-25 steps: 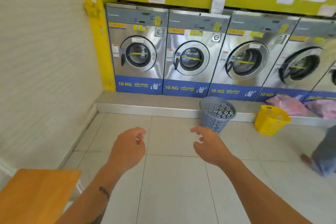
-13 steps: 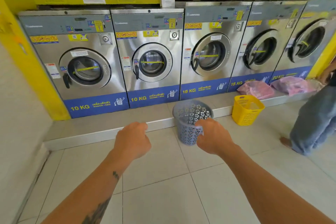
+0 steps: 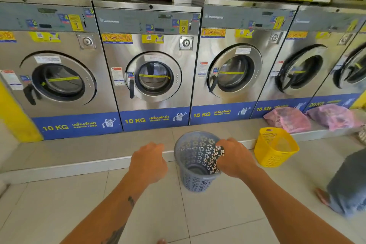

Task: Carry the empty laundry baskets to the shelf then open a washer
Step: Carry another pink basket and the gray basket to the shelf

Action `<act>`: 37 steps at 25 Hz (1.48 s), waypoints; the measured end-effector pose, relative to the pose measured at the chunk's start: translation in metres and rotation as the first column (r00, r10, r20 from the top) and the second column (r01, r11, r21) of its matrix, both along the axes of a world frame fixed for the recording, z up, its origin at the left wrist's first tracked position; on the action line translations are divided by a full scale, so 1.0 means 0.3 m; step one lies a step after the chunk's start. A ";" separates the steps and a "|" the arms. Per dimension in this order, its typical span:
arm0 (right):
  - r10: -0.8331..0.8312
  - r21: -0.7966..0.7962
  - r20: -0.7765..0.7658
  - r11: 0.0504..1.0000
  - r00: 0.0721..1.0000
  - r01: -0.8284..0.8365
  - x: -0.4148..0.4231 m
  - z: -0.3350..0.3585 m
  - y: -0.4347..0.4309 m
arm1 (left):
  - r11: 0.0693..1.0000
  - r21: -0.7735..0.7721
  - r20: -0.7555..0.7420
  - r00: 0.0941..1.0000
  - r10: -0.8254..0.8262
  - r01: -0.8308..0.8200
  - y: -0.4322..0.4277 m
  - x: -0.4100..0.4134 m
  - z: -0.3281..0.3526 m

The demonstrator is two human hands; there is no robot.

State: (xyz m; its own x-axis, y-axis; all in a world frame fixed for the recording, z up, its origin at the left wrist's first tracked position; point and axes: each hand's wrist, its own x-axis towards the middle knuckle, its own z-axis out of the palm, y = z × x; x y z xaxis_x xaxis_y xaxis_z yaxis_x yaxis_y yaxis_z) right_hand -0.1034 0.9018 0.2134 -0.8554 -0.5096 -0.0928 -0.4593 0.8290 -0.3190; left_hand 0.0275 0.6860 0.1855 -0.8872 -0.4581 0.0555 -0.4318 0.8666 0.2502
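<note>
A grey-blue perforated laundry basket (image 3: 193, 179) stands empty on the tiled floor, against the raised step below the washers. My right hand (image 3: 234, 157) grips its right rim, fingers hooked over the edge. My left hand (image 3: 148, 161) hovers just left of the basket with loosely curled fingers, holding nothing and not touching it. A yellow basket (image 3: 275, 147), also empty, stands on the floor to the right. Steel front-loading washers line the wall; the second 10 KG washer (image 3: 154, 77) is straight ahead with its door closed.
A low tiled step (image 3: 79, 152) runs in front of the machines. Two pink laundry bags (image 3: 287, 119) lie on it at the right. Another person's leg and foot (image 3: 346, 188) are on the floor at the far right. A yellow pillar (image 3: 11, 117) stands at the left.
I have moved closer to the washers and the view has turned right. My right hand reached the grey basket and took hold of its rim; my left hand came forward beside it.
</note>
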 end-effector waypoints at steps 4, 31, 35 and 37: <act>-0.073 0.022 0.019 0.997 0.997 0.073 -0.319 -0.106 -0.091 | 0.996 0.069 0.064 0.996 -0.063 0.058 -0.096 -0.367 -0.111; -0.189 0.346 0.422 0.937 0.887 0.034 -1.729 -1.438 -0.253 | 0.846 0.209 0.492 0.801 0.342 -0.490 -0.308 -1.421 -1.365; -0.212 0.263 0.395 0.958 0.894 0.111 -1.727 -1.596 -0.231 | 0.806 0.279 0.366 0.834 0.414 -0.522 -0.305 -1.388 -1.546; -0.220 0.239 0.348 0.961 0.911 0.140 -1.716 -1.637 -0.224 | 0.788 0.305 0.310 0.838 0.449 -0.535 -0.309 -1.370 -1.595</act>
